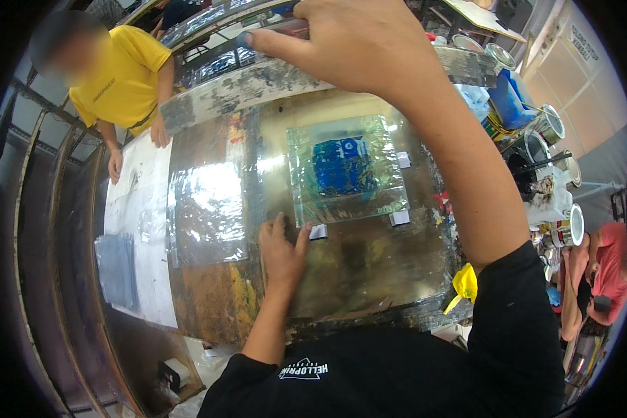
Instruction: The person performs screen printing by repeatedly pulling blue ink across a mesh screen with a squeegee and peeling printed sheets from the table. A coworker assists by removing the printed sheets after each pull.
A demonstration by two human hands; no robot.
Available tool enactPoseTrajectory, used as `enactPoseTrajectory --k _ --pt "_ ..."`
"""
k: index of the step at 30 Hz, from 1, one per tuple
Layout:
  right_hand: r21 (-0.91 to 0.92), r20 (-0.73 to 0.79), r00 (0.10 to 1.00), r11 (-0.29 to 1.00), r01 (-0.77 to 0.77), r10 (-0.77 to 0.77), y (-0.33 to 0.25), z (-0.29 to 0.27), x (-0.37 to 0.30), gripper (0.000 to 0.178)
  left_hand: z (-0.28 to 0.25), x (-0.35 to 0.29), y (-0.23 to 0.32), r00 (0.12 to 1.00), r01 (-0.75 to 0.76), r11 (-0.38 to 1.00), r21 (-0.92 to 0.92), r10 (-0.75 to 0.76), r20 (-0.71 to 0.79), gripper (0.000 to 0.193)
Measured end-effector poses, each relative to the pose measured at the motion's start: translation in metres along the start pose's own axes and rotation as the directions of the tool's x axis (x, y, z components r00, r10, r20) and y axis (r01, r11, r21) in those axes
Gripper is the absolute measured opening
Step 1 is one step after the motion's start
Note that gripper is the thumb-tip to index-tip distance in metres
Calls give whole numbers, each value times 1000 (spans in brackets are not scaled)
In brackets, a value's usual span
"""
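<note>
A clear plastic sheet (390, 195) with a blue printed square (343, 166) lies on the shiny, ink-stained work surface (369, 272). Small white tabs (400, 217) sit along its edges. My left hand (283, 254) rests by the sheet's near left corner, beside one tab, thumb and fingers apart and nothing held. High at the top edge, my right hand (359, 45) reaches over a paint-stained wooden bar (258, 99). Its thumb, smudged at the tip, points left. The picture's edge cuts off its other fingers, so its grip is hidden.
Left of the work surface lie another clear sheet (209, 209), white paper (150, 279) and a stack of clear plastic (117, 268). A person in yellow (122, 70) stands far left, hands on the paper. Paint cans (571, 226) and a yellow cloth-like piece (465, 283) are at right.
</note>
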State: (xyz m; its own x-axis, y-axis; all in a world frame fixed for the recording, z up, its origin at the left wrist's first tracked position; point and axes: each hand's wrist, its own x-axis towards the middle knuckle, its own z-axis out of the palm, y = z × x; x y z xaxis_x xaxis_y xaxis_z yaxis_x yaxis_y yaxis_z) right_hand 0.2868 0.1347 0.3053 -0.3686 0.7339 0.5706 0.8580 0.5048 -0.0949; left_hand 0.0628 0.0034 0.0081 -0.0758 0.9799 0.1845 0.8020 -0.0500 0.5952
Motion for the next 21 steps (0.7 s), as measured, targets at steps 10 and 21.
enactPoseTrajectory --k 10,21 --pt "-53 44 991 991 -124 127 -6 3 10 74 18 18 17 998 29 995 95 -34 57 37" --pt "-73 49 996 995 -67 71 -1 4 7 76 7 42 19 981 180 787 -590 -186 51 22"
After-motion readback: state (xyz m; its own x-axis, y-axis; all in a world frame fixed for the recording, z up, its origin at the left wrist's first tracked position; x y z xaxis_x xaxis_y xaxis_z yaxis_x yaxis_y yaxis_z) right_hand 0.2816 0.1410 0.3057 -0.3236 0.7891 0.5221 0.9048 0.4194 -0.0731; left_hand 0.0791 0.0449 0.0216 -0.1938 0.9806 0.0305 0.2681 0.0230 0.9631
